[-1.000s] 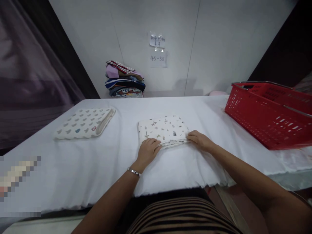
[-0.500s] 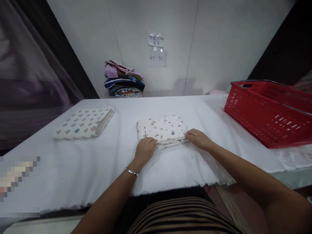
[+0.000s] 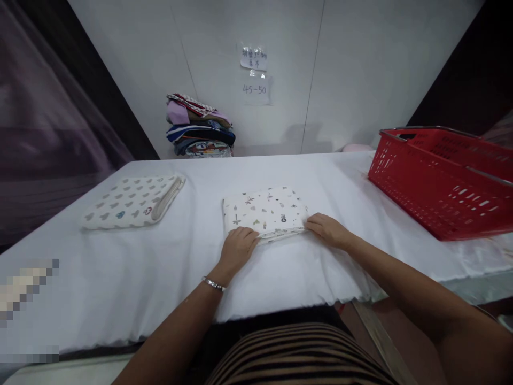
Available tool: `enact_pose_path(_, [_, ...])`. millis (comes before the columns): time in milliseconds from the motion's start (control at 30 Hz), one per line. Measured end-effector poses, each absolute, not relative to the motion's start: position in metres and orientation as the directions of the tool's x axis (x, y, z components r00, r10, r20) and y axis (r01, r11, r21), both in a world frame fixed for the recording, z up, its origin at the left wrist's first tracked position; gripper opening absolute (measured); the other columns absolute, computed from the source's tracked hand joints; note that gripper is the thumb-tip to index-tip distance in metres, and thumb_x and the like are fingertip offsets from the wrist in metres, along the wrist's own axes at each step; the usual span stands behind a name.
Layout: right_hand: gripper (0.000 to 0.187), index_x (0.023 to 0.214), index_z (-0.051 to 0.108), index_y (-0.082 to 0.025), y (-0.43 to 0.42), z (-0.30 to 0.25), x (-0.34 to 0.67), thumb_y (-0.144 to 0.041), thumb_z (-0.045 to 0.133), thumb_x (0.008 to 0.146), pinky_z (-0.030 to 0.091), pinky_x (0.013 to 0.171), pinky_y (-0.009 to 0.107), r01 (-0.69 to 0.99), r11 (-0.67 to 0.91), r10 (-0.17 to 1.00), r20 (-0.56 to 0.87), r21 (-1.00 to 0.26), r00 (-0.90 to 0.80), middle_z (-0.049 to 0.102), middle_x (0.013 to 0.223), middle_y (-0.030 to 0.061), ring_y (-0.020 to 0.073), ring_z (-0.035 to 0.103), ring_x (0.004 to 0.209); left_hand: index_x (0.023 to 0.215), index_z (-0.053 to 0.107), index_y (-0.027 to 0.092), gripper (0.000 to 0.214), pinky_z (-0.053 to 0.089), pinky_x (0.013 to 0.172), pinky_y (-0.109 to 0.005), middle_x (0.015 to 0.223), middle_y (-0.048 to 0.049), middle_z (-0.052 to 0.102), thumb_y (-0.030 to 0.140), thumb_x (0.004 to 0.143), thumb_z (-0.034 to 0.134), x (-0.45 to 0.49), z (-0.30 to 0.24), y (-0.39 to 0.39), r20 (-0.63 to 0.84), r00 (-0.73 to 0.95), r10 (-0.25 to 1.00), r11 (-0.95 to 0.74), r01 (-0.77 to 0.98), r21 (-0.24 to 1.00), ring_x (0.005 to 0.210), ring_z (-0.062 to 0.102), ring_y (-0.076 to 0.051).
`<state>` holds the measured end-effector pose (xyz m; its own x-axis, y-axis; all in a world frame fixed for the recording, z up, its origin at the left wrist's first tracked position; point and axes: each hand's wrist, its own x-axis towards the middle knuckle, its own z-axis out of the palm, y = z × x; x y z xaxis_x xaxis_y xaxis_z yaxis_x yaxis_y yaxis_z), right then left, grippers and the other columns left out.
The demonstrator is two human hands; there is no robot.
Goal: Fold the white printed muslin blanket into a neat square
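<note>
Head view: nearest comes the striped top (image 3: 304, 355), then the left hand (image 3: 239, 247), its fingers lying close together over the near left corner of the sea-print cloth (image 3: 266, 208). The right hand (image 3: 327, 230) has its fingers bunched at the near right corner; its thumb is hidden, so I cannot tell if either hand truly pinches. That cloth lies folded flat in the middle of the white tablecloth (image 3: 280, 286), its layered edge facing the wearer. Over the last second little has changed: the view has shifted slightly, while both hands keep their places, which I read as steadying the fold rather than reworking it. Farther off sit another folded cloth (image 3: 130, 203) at left and the red basket (image 3: 420, 187) at right, then a fabric stack (image 3: 200, 128) by the wall
</note>
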<state>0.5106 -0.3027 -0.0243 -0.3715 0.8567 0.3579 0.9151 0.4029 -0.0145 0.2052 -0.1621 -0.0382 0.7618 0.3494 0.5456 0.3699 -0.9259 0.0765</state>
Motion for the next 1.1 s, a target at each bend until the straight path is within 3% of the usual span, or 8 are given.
enact_pose_path(267, [0.028, 0.11, 0.062, -0.023, -0.303, -0.024, 0.511, -0.024, 0.038, 0.095, 0.047, 0.081, 0.037, 0.934, 0.33, 0.903, 0.335, -0.137, -0.27, 0.062, 0.105, 0.0092, 0.0223, 0.055, 0.097, 0.097, 0.065, 0.02, 0.021, 0.044, 0.075, -0.035, 0.091, -0.0059, 0.065, 0.029, 0.093, 0.046, 0.205, -0.038, -0.162, 0.53, 0.762, 0.372, -0.921, 0.376, 0.106, 0.085, 0.055, -0.019])
enact_pose_path(433, [0.028, 0.105, 0.064, -0.021, -0.294, -0.022, 0.51, -0.024, 0.038, 0.095, 0.047, 0.08, 0.037, 0.958, 0.276, 0.917, 0.319, -0.076, -0.239, 0.064, 0.102, 0.0098, 0.0224, 0.056, 0.093, 0.097, 0.065, 0.02, 0.021, 0.044, 0.074, -0.034, 0.091, -0.0057, 0.065, 0.029, 0.093, 0.047, 0.205, -0.039, -0.162, 0.533, 0.763, 0.367, -0.921, 0.379, 0.093, 0.085, 0.055, -0.019])
enact_pose_path(600, [0.029, 0.106, 0.064, -0.017, -0.29, -0.021, 0.511, -0.022, 0.037, 0.095, 0.048, 0.08, 0.037, 0.955, 0.298, 0.875, 0.402, -0.007, -0.27, 0.064, 0.101, 0.0113, 0.022, 0.056, 0.093, 0.095, 0.066, 0.019, 0.02, 0.044, 0.073, -0.034, 0.089, -0.0057, 0.066, 0.028, 0.092, 0.049, 0.204, -0.039, -0.163, 0.556, 0.757, 0.343, -0.924, 0.379, 0.055, 0.084, 0.056, -0.019])
enact_pose_path(867, [0.028, 0.116, 0.059, -0.024, -0.303, -0.029, 0.518, -0.024, 0.043, 0.093, 0.049, 0.087, 0.039, 0.92, 0.355, 0.896, 0.343, -0.168, -0.283, 0.061, 0.113, 0.0084, 0.0222, 0.054, 0.107, 0.097, 0.066, 0.02, 0.021, 0.045, 0.073, -0.035, 0.09, -0.0059, 0.065, 0.029, 0.093, 0.048, 0.204, -0.041, -0.162, 0.553, 0.757, 0.349, -0.926, 0.369, 0.079, 0.084, 0.056, -0.019])
enact_pose_path(1100, [0.03, 0.116, 0.06, -0.021, -0.3, -0.031, 0.526, -0.023, 0.041, 0.092, 0.05, 0.086, 0.041, 0.93, 0.321, 0.911, 0.326, -0.178, -0.252, 0.061, 0.114, 0.0113, 0.0233, 0.055, 0.107, 0.097, 0.066, 0.02, 0.02, 0.045, 0.073, -0.035, 0.09, -0.0063, 0.065, 0.028, 0.092, 0.049, 0.203, -0.041, -0.162, 0.545, 0.76, 0.354, -0.923, 0.376, 0.075, 0.085, 0.056, -0.02])
